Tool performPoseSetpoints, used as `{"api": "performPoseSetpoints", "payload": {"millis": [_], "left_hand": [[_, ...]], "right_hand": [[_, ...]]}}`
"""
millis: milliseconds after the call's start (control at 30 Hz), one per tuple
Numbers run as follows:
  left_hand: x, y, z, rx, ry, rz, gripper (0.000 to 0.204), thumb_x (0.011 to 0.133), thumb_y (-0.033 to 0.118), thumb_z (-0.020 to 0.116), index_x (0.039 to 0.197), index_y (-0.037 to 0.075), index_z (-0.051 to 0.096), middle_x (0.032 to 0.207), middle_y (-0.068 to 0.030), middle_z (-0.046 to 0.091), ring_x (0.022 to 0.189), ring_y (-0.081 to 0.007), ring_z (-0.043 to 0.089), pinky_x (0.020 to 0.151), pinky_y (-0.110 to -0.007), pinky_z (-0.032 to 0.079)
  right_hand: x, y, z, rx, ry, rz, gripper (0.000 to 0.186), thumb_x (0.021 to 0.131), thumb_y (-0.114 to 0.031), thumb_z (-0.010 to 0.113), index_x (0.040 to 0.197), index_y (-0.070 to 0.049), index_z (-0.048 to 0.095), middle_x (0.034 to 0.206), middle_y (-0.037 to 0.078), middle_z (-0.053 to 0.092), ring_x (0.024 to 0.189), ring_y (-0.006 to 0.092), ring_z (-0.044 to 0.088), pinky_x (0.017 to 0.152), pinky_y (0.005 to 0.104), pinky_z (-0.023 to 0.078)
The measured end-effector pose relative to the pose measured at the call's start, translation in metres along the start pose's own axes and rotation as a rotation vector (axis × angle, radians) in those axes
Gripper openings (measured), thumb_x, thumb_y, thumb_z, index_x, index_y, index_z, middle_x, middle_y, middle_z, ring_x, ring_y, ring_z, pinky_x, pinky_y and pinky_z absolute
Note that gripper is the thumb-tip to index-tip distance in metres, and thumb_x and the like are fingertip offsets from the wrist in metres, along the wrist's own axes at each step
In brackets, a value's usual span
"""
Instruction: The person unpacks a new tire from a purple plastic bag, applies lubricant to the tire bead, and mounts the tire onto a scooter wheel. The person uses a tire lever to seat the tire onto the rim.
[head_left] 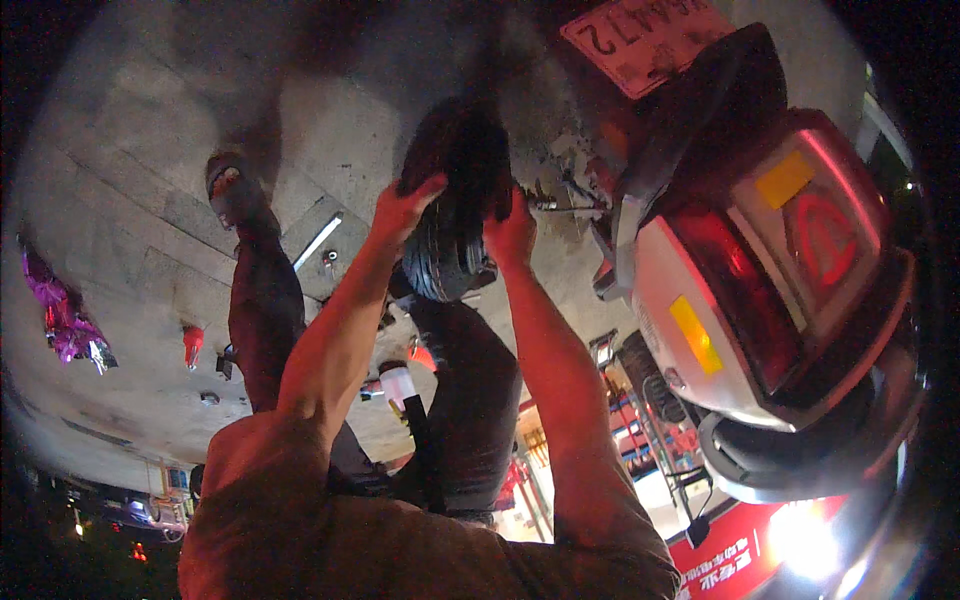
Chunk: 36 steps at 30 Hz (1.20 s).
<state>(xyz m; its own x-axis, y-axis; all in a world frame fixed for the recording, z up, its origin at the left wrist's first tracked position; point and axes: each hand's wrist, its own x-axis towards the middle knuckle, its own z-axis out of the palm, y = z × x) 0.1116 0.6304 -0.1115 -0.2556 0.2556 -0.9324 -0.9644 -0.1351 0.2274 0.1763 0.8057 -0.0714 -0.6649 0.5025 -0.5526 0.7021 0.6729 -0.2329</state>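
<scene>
Both arms reach forward to a black scooter wheel with a grooved tyre, which is upright between my hands. My left hand is closed round the tyre's left side, its thumb toward the tread. On the opposite side my right hand grips the wheel, its fingertips mostly hidden. The hub is in shadow. To the right stands the rear of a scooter, with a red tail light and a dark mudguard. A thin axle-like rod shows between the wheel and the scooter.
On the concrete ground at the left lie a silver bar, a small metal ring-shaped part, a red tool or bottle and a shiny purple item. A white container is by my legs. A bright lamp glares at lower right.
</scene>
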Motion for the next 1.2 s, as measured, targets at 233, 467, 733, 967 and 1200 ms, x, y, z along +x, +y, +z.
{"api": "performPoseSetpoints", "payload": {"millis": [233, 467, 733, 967, 1200], "left_hand": [[0.029, 0.013, -0.011, 0.143, -0.052, 0.073, 0.071, 0.066, 0.047, 0.082, 0.111, -0.004, 0.062, 0.102, -0.01, 0.066, 0.092, -0.0187, 0.06, 0.084, -0.03, 0.045], [0.011, 0.035, 0.005, 0.508, -0.005, -0.168, 0.066, 0.076, 0.052, 0.069, 0.11, -0.004, 0.063, 0.098, -0.0103, 0.067, 0.091, -0.0189, 0.06, 0.085, -0.033, 0.044], [-0.008, 0.006, 0.029, 0.252, -0.174, 0.112, 0.045, 0.08, 0.036, 0.072, 0.107, -0.001, 0.066, 0.099, -0.0051, 0.066, 0.092, -0.013, 0.058, 0.084, -0.029, 0.045], [-0.025, -0.032, 0.024, 0.131, -0.21, 0.147, 0.056, 0.083, 0.038, 0.068, 0.122, 0.0, 0.055, 0.109, -0.0068, 0.062, 0.097, -0.0177, 0.057, 0.09, -0.033, 0.043], [-0.013, -0.046, 0.025, -0.007, -0.187, 0.109, 0.058, 0.082, 0.037, 0.069, 0.124, 0.0, 0.053, 0.111, -0.0054, 0.061, 0.099, -0.0168, 0.055, 0.091, -0.033, 0.042]], "right_hand": [[0.007, -0.007, 0.016, -0.001, -0.016, 0.086, 0.058, 0.078, -0.017, 0.065, 0.132, -0.008, 0.044, 0.115, 0.02, 0.061, 0.1, 0.0399, 0.06, 0.085, 0.0454, 0.048], [-0.019, 0.032, 0.01, 0.096, 0.081, -0.064, 0.055, 0.082, -0.019, 0.062, 0.132, -0.006, 0.043, 0.121, 0.022, 0.057, 0.108, 0.0388, 0.057, 0.091, 0.0429, 0.046], [-0.034, 0.056, 0.017, 0.384, -0.012, 0.123, 0.06, 0.081, -0.022, 0.066, 0.132, -0.001, 0.042, 0.124, 0.02, 0.055, 0.115, 0.0352, 0.054, 0.096, 0.0401, 0.044], [-0.035, 0.05, 0.031, 1.394, 0.053, 0.521, 0.05, 0.091, -0.038, 0.053, 0.131, -0.009, 0.05, 0.13, 0.009, 0.053, 0.115, 0.0268, 0.052, 0.098, 0.0385, 0.043], [-0.02, 0.066, 0.042, 1.259, -0.029, 0.431, 0.047, 0.097, -0.039, 0.042, 0.134, -0.009, 0.048, 0.13, 0.007, 0.052, 0.115, 0.0227, 0.052, 0.1, 0.0334, 0.039]]}}
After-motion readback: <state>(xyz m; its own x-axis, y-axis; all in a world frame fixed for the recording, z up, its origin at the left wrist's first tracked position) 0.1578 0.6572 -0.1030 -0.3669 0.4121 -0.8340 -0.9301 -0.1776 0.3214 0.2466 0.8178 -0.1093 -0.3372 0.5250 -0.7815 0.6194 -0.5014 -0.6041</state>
